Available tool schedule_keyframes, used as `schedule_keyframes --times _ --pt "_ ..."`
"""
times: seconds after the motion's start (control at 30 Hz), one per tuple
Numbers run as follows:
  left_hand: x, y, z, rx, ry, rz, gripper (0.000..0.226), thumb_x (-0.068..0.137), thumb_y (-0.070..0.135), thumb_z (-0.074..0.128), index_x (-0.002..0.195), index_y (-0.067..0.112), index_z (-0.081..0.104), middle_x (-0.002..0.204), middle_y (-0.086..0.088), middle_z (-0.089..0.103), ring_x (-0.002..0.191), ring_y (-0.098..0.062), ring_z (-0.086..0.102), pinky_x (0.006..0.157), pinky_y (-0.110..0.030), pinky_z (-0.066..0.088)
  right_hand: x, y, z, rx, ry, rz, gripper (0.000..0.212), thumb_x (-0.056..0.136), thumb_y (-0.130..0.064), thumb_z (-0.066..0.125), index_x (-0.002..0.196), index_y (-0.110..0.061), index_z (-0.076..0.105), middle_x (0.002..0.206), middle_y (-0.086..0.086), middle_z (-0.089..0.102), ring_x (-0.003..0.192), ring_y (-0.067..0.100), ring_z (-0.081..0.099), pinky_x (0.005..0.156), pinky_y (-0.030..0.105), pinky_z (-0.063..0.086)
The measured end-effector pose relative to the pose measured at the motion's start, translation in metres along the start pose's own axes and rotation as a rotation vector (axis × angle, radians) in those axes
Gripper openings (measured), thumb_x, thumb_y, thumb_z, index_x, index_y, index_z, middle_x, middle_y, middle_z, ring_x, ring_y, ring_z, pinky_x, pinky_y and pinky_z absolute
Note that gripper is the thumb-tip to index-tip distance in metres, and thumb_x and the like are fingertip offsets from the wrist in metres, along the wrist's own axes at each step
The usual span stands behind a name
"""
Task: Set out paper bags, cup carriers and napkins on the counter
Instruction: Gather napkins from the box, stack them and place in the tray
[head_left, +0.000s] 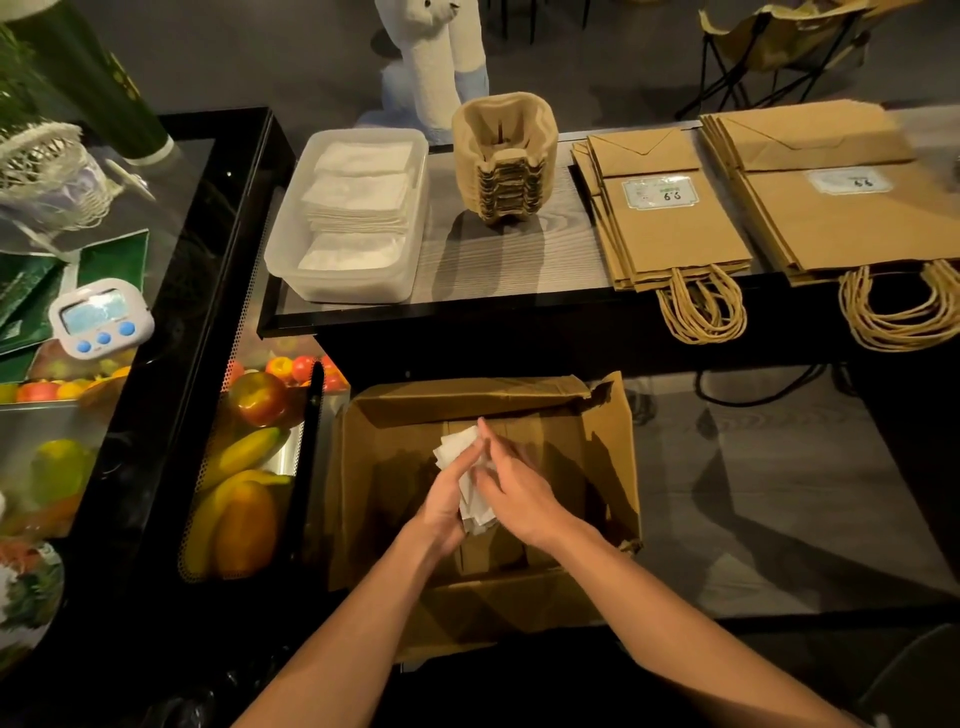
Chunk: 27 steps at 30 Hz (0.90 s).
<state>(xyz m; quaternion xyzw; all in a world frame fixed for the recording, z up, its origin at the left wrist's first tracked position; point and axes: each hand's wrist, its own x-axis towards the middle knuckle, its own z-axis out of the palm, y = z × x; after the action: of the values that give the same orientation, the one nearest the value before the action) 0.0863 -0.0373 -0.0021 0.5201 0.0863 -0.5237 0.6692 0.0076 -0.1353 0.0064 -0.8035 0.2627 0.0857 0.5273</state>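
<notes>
Inside an open cardboard box (608, 467) below the counter, my left hand (447, 499) and my right hand (519, 493) hold a small bundle of white napkins (475, 506) between them. On the counter (488, 270) above stand a clear plastic tub (410, 249) holding three stacks of white napkins (358, 208), a stack of brown pulp cup carriers (504, 161), and two flat piles of brown paper bags (670, 218) (841, 208) with twisted handles hanging over the front edge.
A black display case (171, 322) to the left holds bananas, apples and other fruit (244, 467). A white digital timer (101, 317) sits on its glass top beside green packets. A white figure (431, 57) and a folding chair (779, 47) stand behind the counter.
</notes>
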Motion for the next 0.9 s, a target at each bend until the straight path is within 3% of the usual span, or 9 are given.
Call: schedule_keyframes --times 0.1,0.27,0.37,0.4,0.47,0.53,0.63,0.8,0.9 --pt "0.001 0.001 -0.001 0.024 0.023 -0.027 0.035 0.100 0.034 0.059 0.124 0.009 0.063 0.097 -0.013 0.074 0.089 -0.027 0.073 0.076 -0.041 0.060 0.002 0.002 -0.001 0.079 0.040 0.059 0.068 0.106 -0.047 0.040 0.154 -0.056 -0.007 0.157 -0.003 0.033 0.120 0.013 0.060 0.092 0.034 0.058" --pt "0.002 0.001 -0.005 -0.014 0.105 -0.027 0.034 0.099 0.022 0.061 0.130 0.009 0.060 0.098 -0.013 0.075 0.091 -0.028 0.072 0.079 -0.044 0.057 0.000 -0.005 -0.005 0.074 -0.054 0.113 0.065 0.105 -0.045 0.046 0.160 -0.038 0.012 0.153 -0.004 0.042 0.121 0.010 0.057 0.099 0.034 0.055" --pt "0.001 0.004 0.002 -0.079 0.164 0.032 0.026 0.099 0.019 0.062 0.124 0.012 0.061 0.100 -0.014 0.072 0.096 -0.028 0.070 0.082 -0.043 0.058 0.000 -0.005 -0.001 0.340 0.013 0.208 0.081 0.100 -0.042 0.060 0.160 -0.037 0.006 0.149 -0.005 0.045 0.131 0.018 0.054 0.105 0.038 0.047" --pt "0.000 0.007 0.005 -0.099 0.178 0.057 0.026 0.098 0.019 0.063 0.124 0.014 0.060 0.104 -0.014 0.069 0.100 -0.029 0.068 0.083 -0.043 0.058 0.000 -0.007 -0.002 0.426 0.021 0.252 0.081 0.098 -0.043 0.064 0.159 -0.034 0.013 0.146 -0.005 0.049 0.130 0.018 0.053 0.106 0.037 0.045" --pt "-0.001 0.012 0.010 -0.115 0.190 0.098 0.031 0.097 0.022 0.066 0.126 0.016 0.058 0.112 -0.014 0.065 0.106 -0.029 0.066 0.085 -0.041 0.059 0.000 -0.007 -0.003 0.515 0.010 0.286 0.061 0.095 -0.042 0.069 0.147 -0.028 0.039 0.131 -0.005 0.059 0.122 0.014 0.057 0.099 0.029 0.048" --pt "-0.001 0.017 0.013 -0.120 0.195 0.140 0.041 0.093 0.024 0.070 0.131 0.017 0.055 0.119 -0.015 0.063 0.112 -0.029 0.064 0.087 -0.042 0.059 0.002 -0.010 -0.010 0.527 0.061 0.247 0.038 0.094 -0.034 0.071 0.128 -0.029 0.053 0.119 -0.006 0.062 0.111 0.010 0.061 0.085 0.020 0.051" --pt "-0.001 0.030 0.017 -0.090 0.156 0.232 0.043 0.093 0.020 0.070 0.133 0.019 0.056 0.128 -0.016 0.062 0.120 -0.032 0.061 0.101 -0.049 0.055 0.005 -0.018 -0.026 0.426 0.164 0.122 0.035 0.092 -0.033 0.073 0.123 -0.030 0.056 0.117 -0.006 0.065 0.101 0.007 0.064 0.071 0.016 0.053" --pt "-0.008 0.061 0.031 -0.017 0.082 0.374 0.037 0.094 0.015 0.068 0.128 0.022 0.059 0.128 -0.013 0.062 0.124 -0.032 0.060 0.107 -0.053 0.050 0.004 -0.034 -0.056 0.386 0.332 -0.064 0.054 0.086 -0.033 0.080 0.132 -0.035 0.052 0.121 -0.013 0.058 0.106 0.007 0.061 0.072 0.019 0.058" --pt "-0.011 0.081 0.044 0.038 0.046 0.437 0.051 0.085 0.022 0.078 0.132 0.020 0.058 0.130 -0.015 0.062 0.125 -0.033 0.060 0.104 -0.051 0.053 0.003 -0.050 -0.073 0.368 0.404 -0.165 0.052 0.089 -0.031 0.078 0.133 -0.037 0.051 0.121 -0.015 0.056 0.107 0.005 0.059 0.074 0.017 0.057"
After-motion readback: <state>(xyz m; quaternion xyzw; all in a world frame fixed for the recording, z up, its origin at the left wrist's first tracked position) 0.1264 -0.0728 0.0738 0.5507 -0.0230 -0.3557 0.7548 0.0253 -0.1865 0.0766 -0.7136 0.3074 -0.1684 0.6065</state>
